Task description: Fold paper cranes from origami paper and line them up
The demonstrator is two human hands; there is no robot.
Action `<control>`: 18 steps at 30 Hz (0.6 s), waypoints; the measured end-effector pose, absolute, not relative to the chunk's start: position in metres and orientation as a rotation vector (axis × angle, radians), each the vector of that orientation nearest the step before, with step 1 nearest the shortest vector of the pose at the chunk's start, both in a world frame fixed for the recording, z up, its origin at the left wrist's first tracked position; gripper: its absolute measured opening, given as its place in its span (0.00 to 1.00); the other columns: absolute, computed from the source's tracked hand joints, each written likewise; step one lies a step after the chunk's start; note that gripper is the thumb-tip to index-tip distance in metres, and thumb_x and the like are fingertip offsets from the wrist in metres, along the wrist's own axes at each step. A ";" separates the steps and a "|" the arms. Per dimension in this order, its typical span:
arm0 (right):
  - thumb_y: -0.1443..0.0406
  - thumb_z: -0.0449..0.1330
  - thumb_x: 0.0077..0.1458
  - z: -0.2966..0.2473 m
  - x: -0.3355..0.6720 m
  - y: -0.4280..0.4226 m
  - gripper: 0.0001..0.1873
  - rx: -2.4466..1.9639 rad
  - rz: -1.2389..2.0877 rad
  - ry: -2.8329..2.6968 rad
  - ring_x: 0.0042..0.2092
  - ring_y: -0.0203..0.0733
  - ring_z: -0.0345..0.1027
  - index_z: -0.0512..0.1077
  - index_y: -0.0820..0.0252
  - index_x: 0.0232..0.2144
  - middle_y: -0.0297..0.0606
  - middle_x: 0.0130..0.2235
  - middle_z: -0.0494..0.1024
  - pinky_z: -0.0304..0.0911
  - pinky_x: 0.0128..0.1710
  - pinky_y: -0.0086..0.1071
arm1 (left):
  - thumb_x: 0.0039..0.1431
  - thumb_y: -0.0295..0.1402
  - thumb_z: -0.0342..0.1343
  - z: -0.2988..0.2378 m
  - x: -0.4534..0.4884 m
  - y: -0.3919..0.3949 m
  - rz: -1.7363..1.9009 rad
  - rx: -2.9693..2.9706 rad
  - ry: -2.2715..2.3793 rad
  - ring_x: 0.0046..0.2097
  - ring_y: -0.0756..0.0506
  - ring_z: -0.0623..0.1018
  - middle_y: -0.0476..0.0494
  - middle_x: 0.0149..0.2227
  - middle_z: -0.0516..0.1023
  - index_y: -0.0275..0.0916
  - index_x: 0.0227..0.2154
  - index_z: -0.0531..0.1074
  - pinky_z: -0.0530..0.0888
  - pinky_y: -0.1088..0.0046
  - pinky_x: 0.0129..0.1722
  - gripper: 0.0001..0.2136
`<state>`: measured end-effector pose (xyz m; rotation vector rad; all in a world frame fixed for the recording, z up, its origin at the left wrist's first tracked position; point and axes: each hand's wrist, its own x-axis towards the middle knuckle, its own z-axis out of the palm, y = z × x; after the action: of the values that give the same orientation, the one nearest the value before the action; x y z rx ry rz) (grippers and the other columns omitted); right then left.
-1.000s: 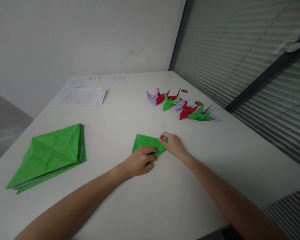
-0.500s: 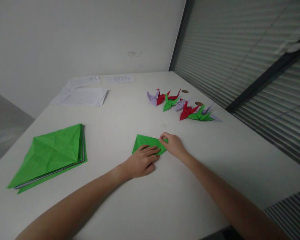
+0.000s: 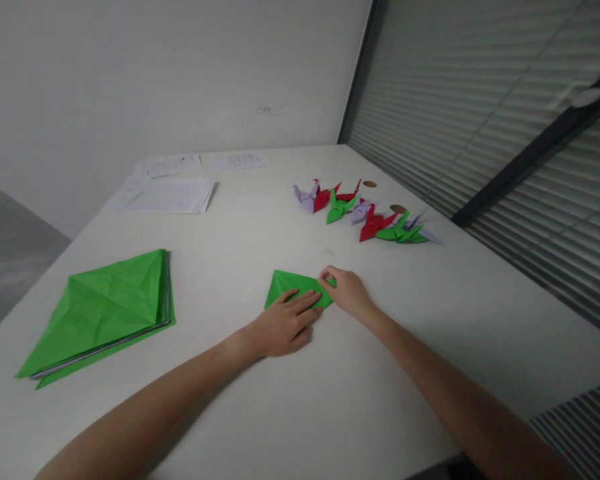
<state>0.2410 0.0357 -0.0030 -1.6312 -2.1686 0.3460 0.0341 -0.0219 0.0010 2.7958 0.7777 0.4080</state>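
Observation:
A small folded sheet of green origami paper (image 3: 285,283) lies on the white table between my hands. My left hand (image 3: 287,325) rests flat across its near side, fingers stretched out and pressing it down. At the paper's right end, my right hand (image 3: 344,288) pinches its far edge between thumb and forefinger. The left hand covers the near middle of the paper, so the folds there are hidden.
A stack of larger green folded paper (image 3: 115,293) lies on the left. Several red, green and purple paper cranes (image 3: 341,207) stand at the back right, near two round table holes (image 3: 398,209). Printed sheets (image 3: 167,195) lie at the back left. Window blinds (image 3: 480,113) border the right side.
The fingers of my left hand have slid very slightly to the right over the paper. My right hand keeps its pinch at almost the same spot.

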 end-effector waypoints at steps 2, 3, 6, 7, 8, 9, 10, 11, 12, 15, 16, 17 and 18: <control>0.63 0.57 0.57 -0.003 0.241 0.036 0.05 -1.625 0.343 -2.171 0.33 0.42 0.74 0.74 0.55 0.32 0.36 0.31 0.81 0.59 0.32 0.30 | 0.63 0.33 0.46 0.001 0.034 -0.022 0.398 2.792 0.776 0.66 0.38 0.60 0.32 0.65 0.60 0.36 0.61 0.57 0.57 0.50 0.62 0.23; 0.63 0.57 0.57 -0.003 0.241 0.036 0.05 -1.621 0.342 -2.172 0.33 0.42 0.74 0.74 0.55 0.32 0.36 0.31 0.81 0.59 0.32 0.30 | 0.63 0.33 0.47 0.001 0.034 -0.022 0.393 2.792 0.777 0.66 0.38 0.60 0.32 0.65 0.59 0.36 0.62 0.55 0.57 0.50 0.62 0.25; 0.63 0.57 0.57 -0.005 0.241 0.036 0.05 -1.620 0.332 -2.172 0.33 0.42 0.74 0.74 0.55 0.32 0.36 0.32 0.81 0.59 0.33 0.30 | 0.64 0.35 0.46 0.002 0.034 -0.022 0.377 2.799 0.788 0.66 0.37 0.60 0.31 0.65 0.59 0.37 0.63 0.55 0.55 0.48 0.62 0.25; 0.63 0.57 0.57 -0.005 0.241 0.037 0.05 -1.622 0.329 -2.173 0.33 0.42 0.74 0.74 0.55 0.32 0.36 0.32 0.81 0.59 0.33 0.31 | 0.65 0.36 0.46 0.002 0.034 -0.022 0.368 2.801 0.790 0.66 0.37 0.60 0.31 0.65 0.59 0.37 0.62 0.56 0.54 0.47 0.63 0.24; 0.63 0.57 0.57 -0.005 0.241 0.037 0.05 -1.627 0.326 -2.174 0.33 0.42 0.74 0.74 0.55 0.32 0.35 0.32 0.81 0.59 0.34 0.31 | 0.66 0.39 0.45 0.003 0.034 -0.022 0.361 2.801 0.790 0.65 0.36 0.60 0.31 0.65 0.59 0.37 0.62 0.57 0.52 0.46 0.63 0.24; 0.63 0.57 0.57 -0.005 0.241 0.037 0.05 -1.634 0.323 -2.177 0.34 0.42 0.74 0.74 0.55 0.32 0.35 0.32 0.81 0.59 0.34 0.31 | 0.66 0.42 0.44 0.004 0.034 -0.022 0.355 2.798 0.789 0.65 0.36 0.61 0.31 0.65 0.59 0.37 0.63 0.56 0.51 0.46 0.64 0.25; 0.63 0.57 0.57 -0.005 0.241 0.037 0.05 -1.642 0.319 -2.180 0.34 0.43 0.74 0.74 0.55 0.32 0.36 0.32 0.81 0.59 0.34 0.30 | 0.66 0.45 0.43 0.005 0.034 -0.022 0.348 2.791 0.788 0.65 0.36 0.61 0.31 0.65 0.59 0.37 0.63 0.55 0.50 0.47 0.64 0.27; 0.63 0.57 0.58 -0.005 0.240 0.037 0.06 -1.653 0.315 -2.183 0.34 0.43 0.74 0.74 0.55 0.33 0.36 0.32 0.81 0.59 0.33 0.30 | 0.66 0.49 0.42 0.006 0.034 -0.022 0.338 2.783 0.791 0.65 0.36 0.60 0.32 0.65 0.59 0.37 0.64 0.54 0.49 0.47 0.65 0.29; 0.63 0.57 0.58 -0.005 0.240 0.037 0.06 -1.663 0.310 -2.185 0.34 0.43 0.74 0.74 0.55 0.33 0.36 0.32 0.81 0.59 0.33 0.30 | 0.65 0.51 0.42 0.007 0.034 -0.022 0.327 2.775 0.795 0.66 0.37 0.60 0.32 0.65 0.59 0.37 0.64 0.53 0.48 0.48 0.65 0.31; 0.63 0.57 0.58 -0.004 0.240 0.036 0.06 -1.669 0.301 -2.195 0.34 0.43 0.74 0.74 0.55 0.33 0.36 0.32 0.81 0.58 0.32 0.31 | 0.65 0.53 0.41 0.007 0.035 -0.022 0.304 2.766 0.803 0.66 0.37 0.59 0.32 0.65 0.58 0.36 0.64 0.53 0.47 0.48 0.66 0.32; 0.63 0.57 0.58 -0.003 0.240 0.036 0.06 -1.665 0.300 -2.198 0.34 0.43 0.74 0.74 0.55 0.33 0.36 0.32 0.81 0.58 0.33 0.31 | 0.65 0.53 0.41 0.007 0.035 -0.022 0.299 2.767 0.803 0.66 0.36 0.58 0.32 0.65 0.58 0.36 0.64 0.54 0.47 0.48 0.66 0.32; 0.63 0.57 0.58 -0.004 0.240 0.036 0.06 -1.660 0.297 -2.201 0.34 0.43 0.74 0.74 0.55 0.33 0.36 0.32 0.81 0.58 0.33 0.31 | 0.65 0.53 0.41 0.007 0.035 -0.021 0.294 2.768 0.803 0.66 0.36 0.58 0.31 0.65 0.58 0.36 0.64 0.54 0.47 0.48 0.66 0.32; 0.63 0.57 0.58 -0.004 0.240 0.036 0.06 -1.657 0.294 -2.203 0.34 0.43 0.74 0.74 0.55 0.33 0.36 0.33 0.81 0.58 0.33 0.31 | 0.64 0.54 0.41 0.007 0.035 -0.021 0.290 2.768 0.803 0.67 0.36 0.58 0.31 0.65 0.57 0.35 0.64 0.55 0.47 0.48 0.66 0.33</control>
<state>0.2397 0.0357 -0.0037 -1.6568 -2.2033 0.2938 0.0347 -0.0213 0.0071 2.7677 0.8032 0.2897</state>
